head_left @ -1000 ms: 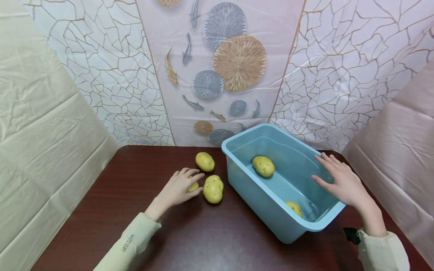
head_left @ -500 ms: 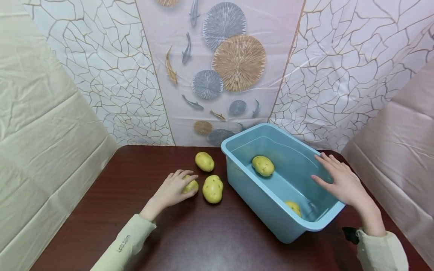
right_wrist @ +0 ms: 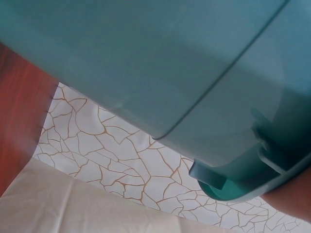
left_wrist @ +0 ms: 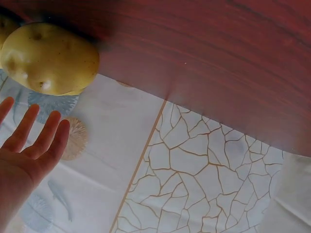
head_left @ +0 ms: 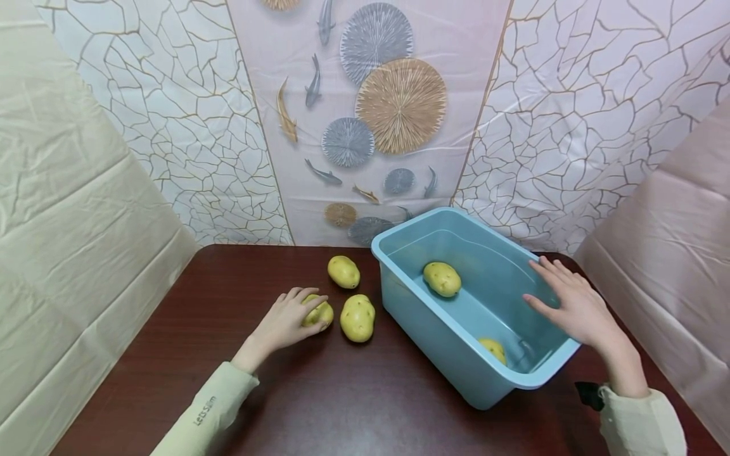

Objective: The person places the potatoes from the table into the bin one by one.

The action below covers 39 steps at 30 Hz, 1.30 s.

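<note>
On the dark wooden table, the person's left hand lies over a small potato, the fingers curved across its top and grasping it while it sits on the tabletop. In the left wrist view the fingers look fairly straight, with a potato just beyond them, so the grip reads mainly from the head view. Just to the right of that hand lies a larger potato, close beside the held one; whether the two touch cannot be told. Behind them, nearer the wall, a third potato lies apart on the table.

Further right stands a light blue plastic tub, set at an angle. Inside it one potato rests near the far end and another near the close end, partly hidden by the tub's front wall.

The right hand rests on the tub's right rim, fingers spread and nearly straight, the thumb reaching in over the inside; it is released, holding nothing. The right wrist view shows only the tub's outer wall and rim.
</note>
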Available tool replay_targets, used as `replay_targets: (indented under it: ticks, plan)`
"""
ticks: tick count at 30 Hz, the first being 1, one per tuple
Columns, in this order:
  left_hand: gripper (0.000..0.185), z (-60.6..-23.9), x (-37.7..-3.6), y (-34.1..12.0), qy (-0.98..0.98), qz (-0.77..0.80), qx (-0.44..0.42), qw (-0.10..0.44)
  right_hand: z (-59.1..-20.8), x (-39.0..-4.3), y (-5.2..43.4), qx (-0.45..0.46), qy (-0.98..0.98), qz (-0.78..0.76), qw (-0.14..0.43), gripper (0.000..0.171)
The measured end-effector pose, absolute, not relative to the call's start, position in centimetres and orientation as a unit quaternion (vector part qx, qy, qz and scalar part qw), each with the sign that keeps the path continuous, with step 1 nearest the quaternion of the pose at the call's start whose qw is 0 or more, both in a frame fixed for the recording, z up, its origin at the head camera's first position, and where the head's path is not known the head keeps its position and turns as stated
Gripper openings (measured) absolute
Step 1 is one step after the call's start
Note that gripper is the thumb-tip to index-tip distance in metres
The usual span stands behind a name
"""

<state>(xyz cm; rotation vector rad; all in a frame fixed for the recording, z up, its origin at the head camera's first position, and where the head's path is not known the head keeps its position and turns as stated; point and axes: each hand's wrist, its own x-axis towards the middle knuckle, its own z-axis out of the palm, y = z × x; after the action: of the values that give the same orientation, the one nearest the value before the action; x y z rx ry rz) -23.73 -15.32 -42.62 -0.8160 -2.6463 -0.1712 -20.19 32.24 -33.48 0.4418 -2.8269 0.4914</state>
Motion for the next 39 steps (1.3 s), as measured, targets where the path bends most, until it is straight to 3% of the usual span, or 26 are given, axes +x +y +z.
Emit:
replay_targets:
  ticks: [39]
  plan:
    - [0.061,-44.5,-24.9,-15.2,-0.944,-0.058,-0.299,0.126,-33.5,-20.3,32.3,0.148,-0.967,0.17,0.115,0.069]
